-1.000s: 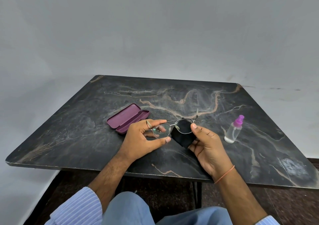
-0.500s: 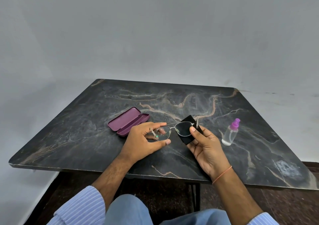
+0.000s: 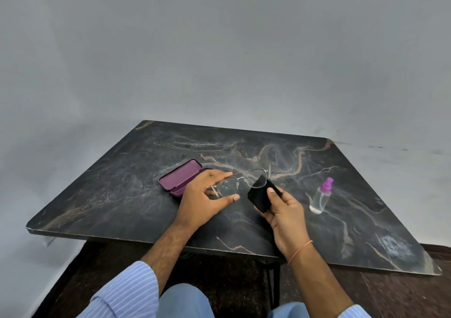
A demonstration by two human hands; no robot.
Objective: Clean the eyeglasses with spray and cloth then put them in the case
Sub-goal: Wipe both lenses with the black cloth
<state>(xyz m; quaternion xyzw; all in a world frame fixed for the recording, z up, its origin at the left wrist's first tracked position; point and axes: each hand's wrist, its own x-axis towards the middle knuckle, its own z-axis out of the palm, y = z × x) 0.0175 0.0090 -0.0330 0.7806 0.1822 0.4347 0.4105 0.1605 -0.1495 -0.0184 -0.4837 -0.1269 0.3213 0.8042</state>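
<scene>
My left hand (image 3: 203,199) pinches the thin-framed eyeglasses (image 3: 240,181) by their left lens, holding them just above the dark marble table (image 3: 117,195). That lens shows small droplets. My right hand (image 3: 281,211) grips a black cloth (image 3: 262,195) with the thumb on top; the cloth's upper corner lies behind the right lens. An open purple case (image 3: 181,178) lies on the table just left of my left hand, partly hidden by it. A clear spray bottle (image 3: 321,197) with a purple top stands to the right of my right hand.
The table's near edge (image 3: 151,236) runs just under my wrists, with dark floor (image 3: 231,283) below it. A pale wall (image 3: 219,61) stands behind the table. A whitish smear (image 3: 396,247) marks the table's near right corner.
The cloth has slid down off the right lens toward me, and my right thumb now sits lower on it. The left hand has kept its pinch on the glasses.
</scene>
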